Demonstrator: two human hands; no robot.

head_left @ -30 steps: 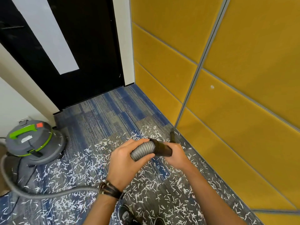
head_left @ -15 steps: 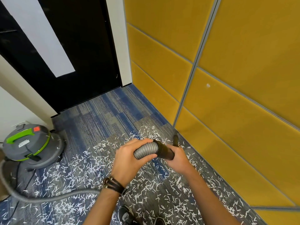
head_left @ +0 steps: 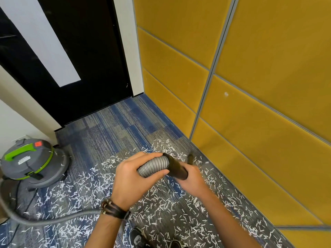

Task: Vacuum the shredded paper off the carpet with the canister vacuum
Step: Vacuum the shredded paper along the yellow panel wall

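In a corner between a black door point(head_left: 86, 56) and yellow panels point(head_left: 268, 126), a person's left hand point(head_left: 132, 181) grips the ribbed grey hose point(head_left: 154, 167) and the right hand point(head_left: 192, 182) curls round its black tube point(head_left: 176, 168), above carpet point(head_left: 114, 127) strewn with shredded paper point(head_left: 161, 210). The grey-and-green vacuum point(head_left: 34, 161) stands left, near the door; its label point(head_left: 23, 160) is unreadable.

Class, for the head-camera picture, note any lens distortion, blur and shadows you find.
Head view: the wide-angle lens makes the door frame and yellow wall panels lean; the right hand on the black tube is slightly motion-blurred, the shredded paper is sharp; lighting is even, only a soft shadow beside the canister vacuum.
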